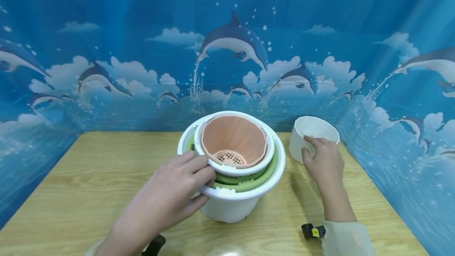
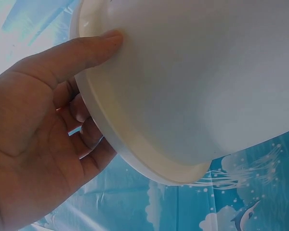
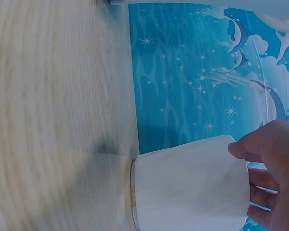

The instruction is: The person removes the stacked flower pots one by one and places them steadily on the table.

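A nested stack of plastic flowerpots stands mid-table in the head view. Its large white flowerpot (image 1: 229,208) holds a green pot (image 1: 249,185), a smaller white pot (image 1: 271,151) and an innermost pinkish-brown pot (image 1: 234,137) with a perforated bottom. My left hand (image 1: 174,189) grips the large pot's rim at the near left, its thumb (image 2: 94,50) under the rim on the outer wall. To the right, my right hand (image 1: 325,161) pinches the near rim of a small white flowerpot (image 1: 296,145). In the right wrist view, that hand's thumb (image 3: 248,147) lies at the rim, fingers partly hidden behind it.
The wood-grain table (image 1: 117,169) ends at a blue dolphin-print curtain (image 1: 160,62) along the back and both sides. The small white pot stands near the table's back right corner. A black wrist device (image 1: 313,231) sits by my right sleeve.
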